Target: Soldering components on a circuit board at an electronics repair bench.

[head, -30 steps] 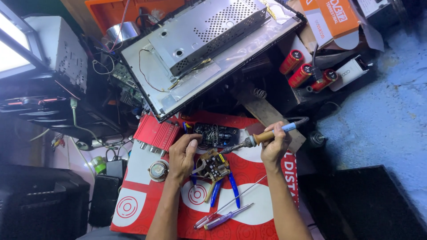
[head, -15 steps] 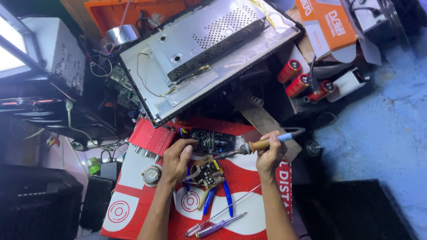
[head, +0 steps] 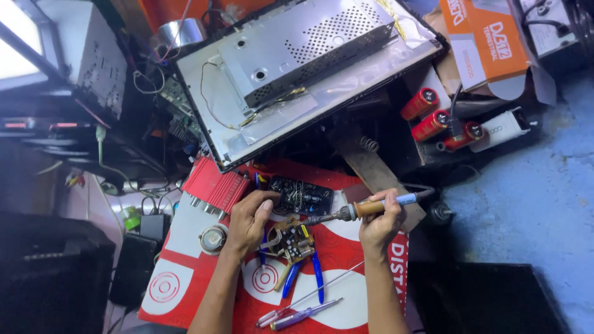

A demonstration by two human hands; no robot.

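Nearest to the person, below the small circuit board (head: 296, 238), lie blue-handled pliers (head: 304, 276) and two screwdrivers (head: 300, 314) on the red and white mat (head: 346, 309), within easy reach. The left hand (head: 249, 218) presses the board's left edge with bent fingers, seemingly to steady it. The right hand (head: 378, 222), fingers wrapped tight, holds the soldering iron (head: 359, 209) just above the board, tip pointing left. Farther beyond it stands the opened metal chassis (head: 303, 68).

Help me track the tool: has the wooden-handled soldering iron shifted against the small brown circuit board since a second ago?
Cannot tell: the soldering iron sits up-right of the circuit board as before; only the camera clearly moved.
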